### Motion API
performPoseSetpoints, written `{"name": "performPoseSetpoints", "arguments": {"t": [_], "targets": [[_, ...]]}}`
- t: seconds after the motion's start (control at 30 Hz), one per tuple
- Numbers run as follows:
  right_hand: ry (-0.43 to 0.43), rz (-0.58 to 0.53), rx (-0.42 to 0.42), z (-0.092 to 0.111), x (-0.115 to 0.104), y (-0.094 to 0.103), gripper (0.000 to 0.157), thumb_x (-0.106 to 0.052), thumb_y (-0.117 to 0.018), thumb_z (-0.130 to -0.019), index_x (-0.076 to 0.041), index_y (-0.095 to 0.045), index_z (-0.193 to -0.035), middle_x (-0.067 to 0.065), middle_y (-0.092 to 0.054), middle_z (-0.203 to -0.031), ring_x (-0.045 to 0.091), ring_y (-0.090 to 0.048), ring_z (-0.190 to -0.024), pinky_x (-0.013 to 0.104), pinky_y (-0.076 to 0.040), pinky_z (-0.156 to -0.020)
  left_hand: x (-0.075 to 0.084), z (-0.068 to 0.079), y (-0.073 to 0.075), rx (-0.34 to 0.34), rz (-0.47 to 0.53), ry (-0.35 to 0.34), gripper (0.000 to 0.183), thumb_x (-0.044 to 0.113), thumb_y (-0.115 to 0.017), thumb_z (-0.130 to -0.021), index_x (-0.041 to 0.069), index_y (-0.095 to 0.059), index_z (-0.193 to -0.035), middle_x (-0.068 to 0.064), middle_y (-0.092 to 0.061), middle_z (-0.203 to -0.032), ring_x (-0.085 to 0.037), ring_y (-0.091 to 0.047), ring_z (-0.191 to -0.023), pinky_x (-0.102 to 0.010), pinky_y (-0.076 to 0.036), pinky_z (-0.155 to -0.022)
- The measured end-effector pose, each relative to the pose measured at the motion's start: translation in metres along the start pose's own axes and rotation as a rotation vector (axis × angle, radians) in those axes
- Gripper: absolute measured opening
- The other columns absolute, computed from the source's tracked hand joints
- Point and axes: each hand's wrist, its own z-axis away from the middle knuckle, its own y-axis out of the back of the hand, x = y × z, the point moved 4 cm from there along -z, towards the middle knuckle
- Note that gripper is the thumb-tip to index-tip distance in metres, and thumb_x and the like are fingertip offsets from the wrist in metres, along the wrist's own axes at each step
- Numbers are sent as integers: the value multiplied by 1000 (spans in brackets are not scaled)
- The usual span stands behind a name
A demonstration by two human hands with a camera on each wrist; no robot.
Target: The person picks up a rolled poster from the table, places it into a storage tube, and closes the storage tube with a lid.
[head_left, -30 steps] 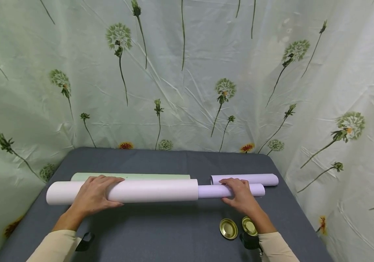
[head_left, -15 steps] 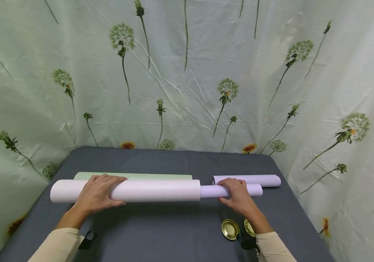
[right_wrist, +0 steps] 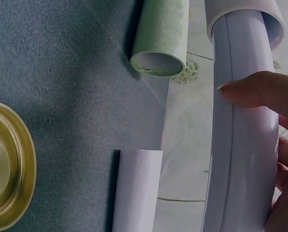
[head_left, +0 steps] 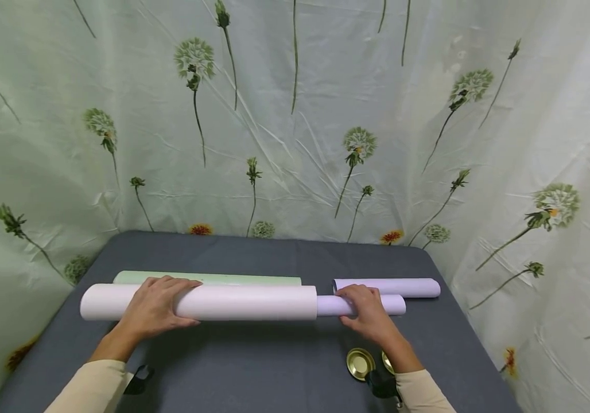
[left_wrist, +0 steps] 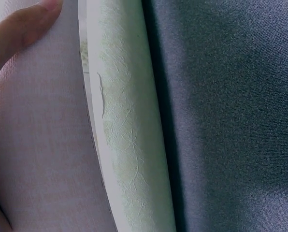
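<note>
My left hand (head_left: 152,307) grips a wide pinkish-white tube (head_left: 259,303) from above, thumb on the near side. The tube lies level, raised above the table. A thinner lavender-white tube (head_left: 328,306) sticks out of its right end, and my right hand (head_left: 369,315) holds this one, fingers over the top and thumb in front. In the right wrist view, the thin tube (right_wrist: 240,159) sits inside the wide tube's open mouth (right_wrist: 277,29), with a gap at one side. How far in it reaches is hidden.
Behind the wide tube lies a pale green tube (head_left: 222,279). A second lavender tube (head_left: 414,287) rests at the back right. Two gold round lids (head_left: 360,363) lie near my right wrist, one partly covered. Floral curtain (head_left: 295,143) hangs behind the grey table (head_left: 253,373).
My right hand has moved left with the thin tube, which has slid further into the wide one; less of it shows. My left hand keeps its grip. The view has shifted slightly.
</note>
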Motion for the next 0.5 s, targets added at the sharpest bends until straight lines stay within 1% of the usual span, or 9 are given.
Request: {"name": "performPoseSetpoints", "arguments": {"t": [0.27, 0.5], "targets": [[19, 1, -45, -2, -8, -4, 45, 0, -86, -62, -6, -67, -101, 6, -67, -102, 26, -60, -97, 46, -37, -81, -1, 1, -1, 21, 1, -13, 70, 45, -90, -51, 17, -69, -111, -3, -71, -102, -26, -64, -91, -47, -41, -79], [36, 1, -59, -4, -12, -8, 43, -3, -86, -65, -7, -67, -104, 7, -67, -103, 26, -59, -100, 46, -37, -81, 0, 0, -2, 9, 4, -9, 69, 45, -89, -53, 17, -68, -112, -4, -70, -103, -26, -64, -92, -48, -41, -80]]}}
